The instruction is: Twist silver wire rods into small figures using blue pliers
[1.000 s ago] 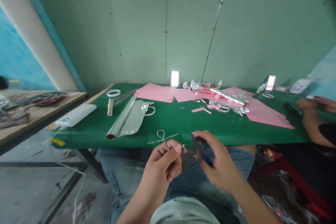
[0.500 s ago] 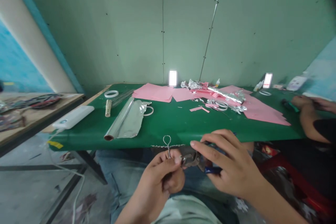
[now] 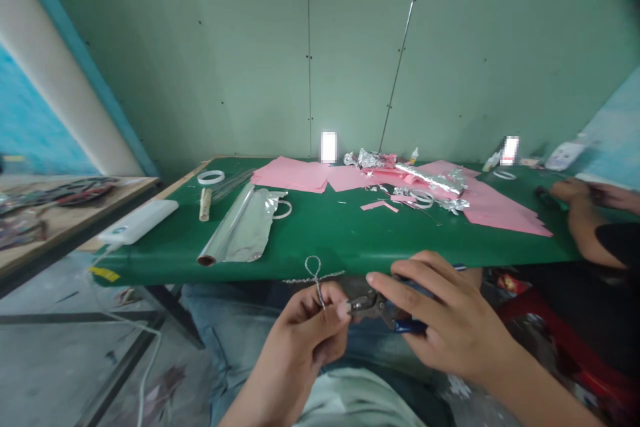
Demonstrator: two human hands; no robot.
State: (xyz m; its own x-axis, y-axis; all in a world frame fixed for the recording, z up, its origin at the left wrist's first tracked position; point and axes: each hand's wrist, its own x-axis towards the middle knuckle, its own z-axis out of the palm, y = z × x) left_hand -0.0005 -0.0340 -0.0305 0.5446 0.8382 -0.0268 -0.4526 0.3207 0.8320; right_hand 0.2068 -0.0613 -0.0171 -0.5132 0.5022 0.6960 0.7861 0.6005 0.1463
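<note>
Between thumb and fingers, my left hand (image 3: 315, 327) pinches a twisted silver wire figure (image 3: 313, 269). It has a round loop on top and two thin arms stretching out sideways below the loop. My right hand (image 3: 440, 313) is wrapped round the blue handles of a pair of pliers (image 3: 373, 305). Their metal jaws point left and meet my left fingertips, where the lower end of the wire is hidden. Both hands are above my lap, just in front of the table's near edge.
On the green table (image 3: 350, 240) lie a foil roll (image 3: 225, 233), pink paper sheets (image 3: 295, 175), crumpled foil (image 3: 370, 159), a tape ring (image 3: 211, 177), a short stick-like roll (image 3: 205, 205) and a white power bank (image 3: 139, 221) with a cable. At right, another person's arm (image 3: 583, 223) rests on the table.
The wire figure has shifted slightly left and its side arms now tilt up to the right. The pliers' handles look a little wider apart. My left hand keeps its pinch.
</note>
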